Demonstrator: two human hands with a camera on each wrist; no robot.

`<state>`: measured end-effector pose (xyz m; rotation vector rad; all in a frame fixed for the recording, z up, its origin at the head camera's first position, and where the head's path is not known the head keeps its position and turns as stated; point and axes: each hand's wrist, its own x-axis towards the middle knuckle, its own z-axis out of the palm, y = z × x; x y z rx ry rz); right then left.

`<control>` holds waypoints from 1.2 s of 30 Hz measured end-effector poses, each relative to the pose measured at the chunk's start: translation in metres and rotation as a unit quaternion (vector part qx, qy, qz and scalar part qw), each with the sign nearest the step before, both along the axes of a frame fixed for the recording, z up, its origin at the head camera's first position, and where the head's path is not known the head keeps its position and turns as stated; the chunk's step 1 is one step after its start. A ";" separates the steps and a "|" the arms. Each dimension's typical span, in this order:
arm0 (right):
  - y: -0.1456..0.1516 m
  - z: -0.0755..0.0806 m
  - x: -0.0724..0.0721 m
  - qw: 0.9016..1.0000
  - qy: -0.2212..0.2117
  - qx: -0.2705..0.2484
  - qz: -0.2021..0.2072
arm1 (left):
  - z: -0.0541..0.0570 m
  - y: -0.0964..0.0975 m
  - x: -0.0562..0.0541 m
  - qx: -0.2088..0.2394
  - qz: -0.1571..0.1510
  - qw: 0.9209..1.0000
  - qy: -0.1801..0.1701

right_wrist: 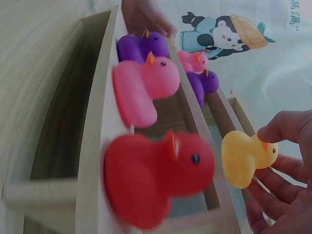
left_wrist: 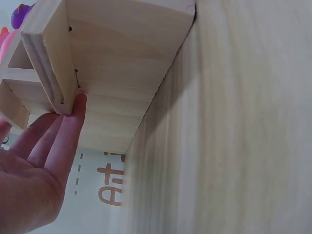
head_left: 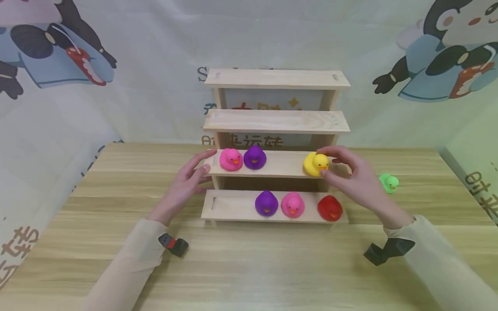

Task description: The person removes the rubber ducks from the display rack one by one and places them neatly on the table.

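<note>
Pinches the yellow duck (head_left: 312,164) between thumb and fingers of the right hand (head_left: 359,181), at the right end of the second-lowest shelf (head_left: 284,164); touches that shelf's left end with straightened fingers of the left hand (head_left: 180,188), near a pink duck (head_left: 231,160).

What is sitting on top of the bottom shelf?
On the bottom shelf sit a purple duck, a pink duck and a red duck. They cover the wood right beneath them, so those spots can't be seen.
</note>
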<state>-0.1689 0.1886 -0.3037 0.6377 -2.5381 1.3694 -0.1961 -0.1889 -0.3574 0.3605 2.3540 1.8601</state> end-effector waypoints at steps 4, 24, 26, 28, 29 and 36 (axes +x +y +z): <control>0.016 0.000 0.003 0.999 0.045 -0.008 -0.016 | 0.001 0.000 0.001 0.000 0.001 1.000 -0.002; 0.068 -0.007 0.017 0.996 0.055 -0.010 -0.069 | 0.000 0.000 0.002 -0.006 0.002 1.000 0.000; 0.072 -0.008 0.019 0.996 0.047 -0.012 -0.074 | 0.000 0.000 0.002 -0.007 0.002 1.000 0.001; 0.076 -0.010 0.020 0.996 0.045 -0.015 -0.076 | -0.001 0.000 0.002 -0.009 0.003 1.000 0.002; 0.078 -0.011 0.021 0.996 0.043 -0.019 -0.074 | -0.001 0.000 0.002 -0.010 0.003 1.000 0.003; 0.089 -0.018 0.023 0.997 0.048 -0.024 -0.063 | -0.002 0.000 0.001 -0.012 0.005 1.000 0.003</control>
